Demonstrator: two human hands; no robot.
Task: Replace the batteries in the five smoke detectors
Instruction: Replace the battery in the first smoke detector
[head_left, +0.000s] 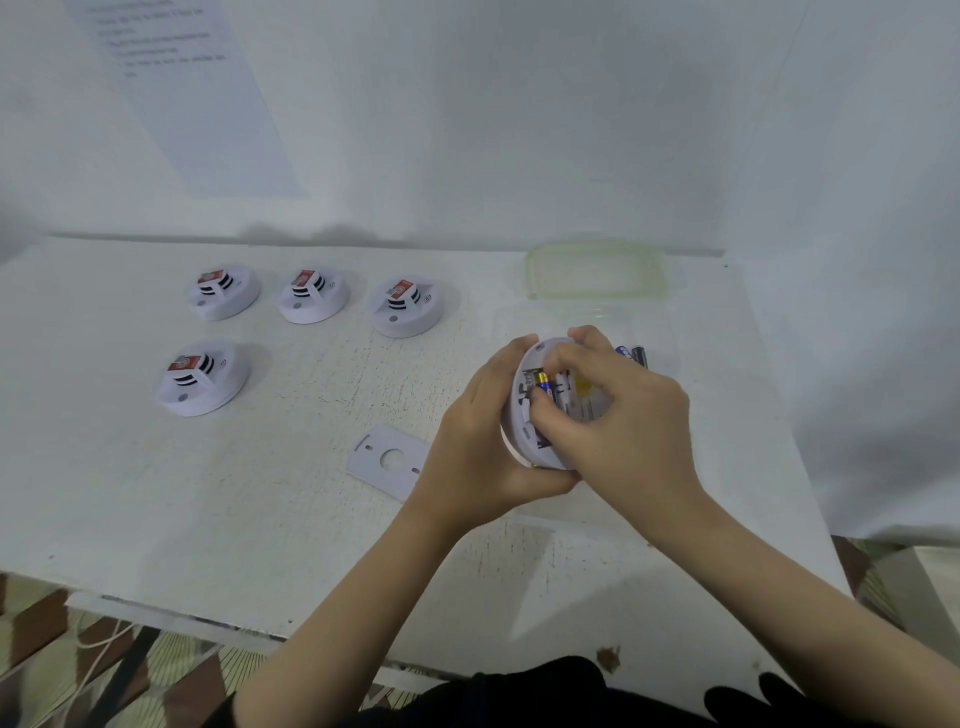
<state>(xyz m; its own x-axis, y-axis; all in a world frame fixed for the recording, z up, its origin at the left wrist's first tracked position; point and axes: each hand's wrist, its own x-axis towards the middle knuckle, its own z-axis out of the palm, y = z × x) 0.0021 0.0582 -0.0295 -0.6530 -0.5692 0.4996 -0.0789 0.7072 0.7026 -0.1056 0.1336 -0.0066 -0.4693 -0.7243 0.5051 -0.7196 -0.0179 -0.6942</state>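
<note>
Together, hands (475, 441) (623, 415) on detector (589, 409) and battery (543, 383)

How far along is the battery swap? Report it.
Done: backplate is off, lying on the table. In hand: left hand holds the open detector while right hand works a battery in its bay. Left: close it; four detectors sit closed at left, whether already serviced cannot be told.

Five detectors (223, 291) (313, 296) (407, 306) (202, 376) (521, 415), one backplate (387, 460) — one lid (596, 270)
</note>
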